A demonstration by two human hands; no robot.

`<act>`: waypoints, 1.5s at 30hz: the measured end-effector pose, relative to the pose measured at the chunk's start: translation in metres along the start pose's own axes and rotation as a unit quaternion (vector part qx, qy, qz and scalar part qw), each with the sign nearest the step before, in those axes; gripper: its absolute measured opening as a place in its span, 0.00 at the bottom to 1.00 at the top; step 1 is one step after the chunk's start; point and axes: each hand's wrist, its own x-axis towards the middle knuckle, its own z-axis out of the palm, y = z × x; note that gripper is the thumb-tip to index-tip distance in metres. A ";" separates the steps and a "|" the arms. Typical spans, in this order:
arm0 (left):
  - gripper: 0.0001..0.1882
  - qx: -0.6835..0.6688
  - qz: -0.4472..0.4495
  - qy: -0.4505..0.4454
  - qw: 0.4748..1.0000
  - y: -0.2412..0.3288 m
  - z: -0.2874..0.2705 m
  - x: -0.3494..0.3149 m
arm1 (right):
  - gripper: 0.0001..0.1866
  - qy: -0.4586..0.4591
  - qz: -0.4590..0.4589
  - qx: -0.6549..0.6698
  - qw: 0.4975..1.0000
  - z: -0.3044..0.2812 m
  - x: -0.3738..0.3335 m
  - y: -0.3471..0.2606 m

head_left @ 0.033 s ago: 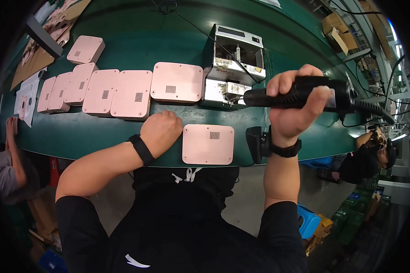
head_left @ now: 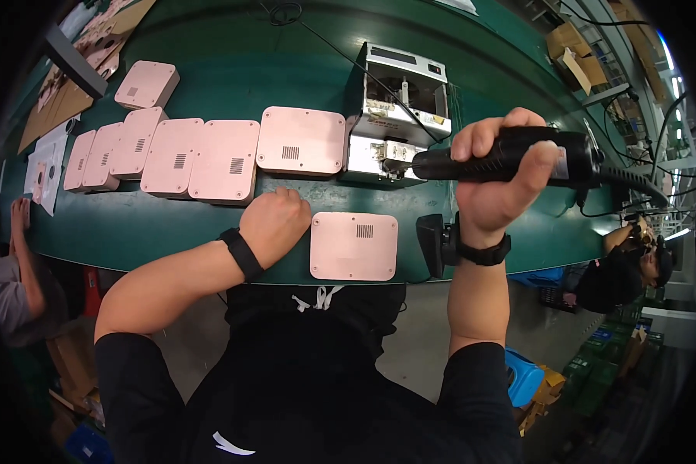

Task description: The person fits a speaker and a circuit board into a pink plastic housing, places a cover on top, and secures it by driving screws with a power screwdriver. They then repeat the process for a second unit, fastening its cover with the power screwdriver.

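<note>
My right hand (head_left: 489,204) is wrapped round a black electric screwdriver (head_left: 576,158) held level, its nose pointing left. The bit end is at the front pick-up part of a silver screw feeder (head_left: 406,124); whether a screw is on the bit is too small to tell. A pink flat box (head_left: 352,259) with a slotted grille and screw holes at its rim lies in front of me, between my hands. My left hand (head_left: 274,224) rests closed on the bench, left of that box, back upward; its palm is hidden.
Several more pink boxes (head_left: 223,158) stand in a row along the left. The green bench (head_left: 232,73) has a cable running to the feeder and cardboard (head_left: 62,108) at far left. Other people are at both sides. Cartons (head_left: 576,58) stand at far right.
</note>
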 end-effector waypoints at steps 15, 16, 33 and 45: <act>0.03 -0.347 -0.008 0.328 0.878 -0.024 -0.110 0.083 | 0.37 0.023 0.029 0.050 0.998 -0.010 -0.031 -0.047; 0.03 -0.345 -0.017 0.359 0.867 -0.024 -0.114 0.102 | 0.37 0.032 0.024 0.037 0.999 -0.010 -0.034 -0.053; 0.33 -0.442 0.040 0.238 0.864 -0.001 -0.058 0.003 | 0.42 0.050 0.059 0.009 0.997 -0.008 -0.044 -0.078; 0.48 -0.440 0.047 0.116 0.889 0.030 0.008 -0.020 | 0.41 0.018 0.117 -0.075 0.990 0.005 -0.058 -0.054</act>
